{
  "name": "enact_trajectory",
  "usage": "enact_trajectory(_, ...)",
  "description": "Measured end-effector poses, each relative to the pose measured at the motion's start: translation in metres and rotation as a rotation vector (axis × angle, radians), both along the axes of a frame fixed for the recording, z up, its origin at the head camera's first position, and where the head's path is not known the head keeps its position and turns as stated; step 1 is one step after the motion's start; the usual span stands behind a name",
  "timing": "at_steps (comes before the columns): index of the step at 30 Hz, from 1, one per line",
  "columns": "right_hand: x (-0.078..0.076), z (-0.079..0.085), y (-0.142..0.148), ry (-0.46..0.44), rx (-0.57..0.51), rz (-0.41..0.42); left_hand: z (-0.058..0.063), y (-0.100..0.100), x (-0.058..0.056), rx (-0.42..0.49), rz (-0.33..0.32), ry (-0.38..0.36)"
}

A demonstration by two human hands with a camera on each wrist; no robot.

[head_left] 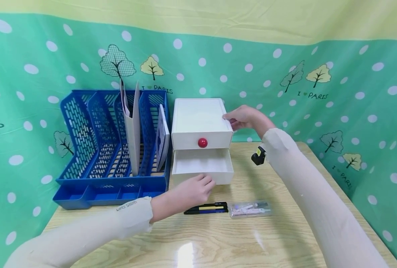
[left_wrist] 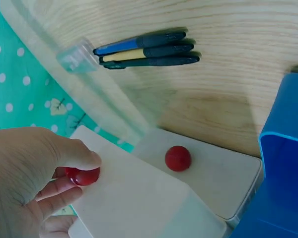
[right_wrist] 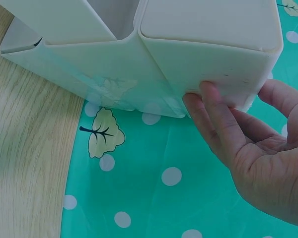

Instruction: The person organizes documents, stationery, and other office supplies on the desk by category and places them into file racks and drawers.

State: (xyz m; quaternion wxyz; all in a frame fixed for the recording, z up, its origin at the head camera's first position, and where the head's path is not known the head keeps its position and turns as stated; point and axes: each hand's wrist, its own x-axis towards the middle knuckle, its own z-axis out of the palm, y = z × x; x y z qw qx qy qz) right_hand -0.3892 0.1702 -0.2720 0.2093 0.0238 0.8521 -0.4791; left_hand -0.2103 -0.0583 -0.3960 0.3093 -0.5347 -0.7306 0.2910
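Observation:
A white drawer cabinet point(head_left: 198, 115) stands against the curtain, a red knob point(head_left: 203, 143) on its shut top drawer. Below that, another drawer point(head_left: 202, 163) is pulled out, and its visible inside is bare. My left hand point(head_left: 192, 190) pinches this drawer's red knob point(left_wrist: 84, 175) between thumb and fingers; in the head view the hand hides the knob. Lower down, a shut drawer with its own red knob point(left_wrist: 178, 158) shows in the left wrist view. My right hand point(head_left: 247, 118) holds the cabinet's upper right side, thumb at the top edge, fingers point(right_wrist: 217, 116) against the side panel.
Left of the cabinet stands a blue file rack point(head_left: 111, 182) with a white folder point(head_left: 133, 137) and some booklets point(head_left: 163, 139) upright in it. Several pens point(head_left: 206, 208) and a clear case point(head_left: 250, 209) of small items lie on the wooden table point(head_left: 151, 245) in front of the cabinet.

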Motion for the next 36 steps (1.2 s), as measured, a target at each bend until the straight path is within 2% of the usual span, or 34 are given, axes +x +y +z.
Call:
enact_trajectory(6, 0.000, -0.002, 0.000, 0.001, 0.006, 0.002, -0.001, 0.001, 0.008, 0.025, -0.029, 0.012)
enact_trajectory(16, -0.001, -0.004, -0.001, 0.009, -0.012, -0.004, -0.006, 0.000, 0.020, 0.010, -0.051, 0.025)
enact_trajectory(23, -0.001, -0.003, -0.001, 0.007, -0.002, -0.009, -0.009, 0.000, 0.022, 0.031, -0.068, 0.041)
enact_trajectory(36, -0.004, -0.004, 0.000, 0.006, 0.003, -0.014, -0.008, 0.000, 0.023, 0.030, -0.061, 0.045)
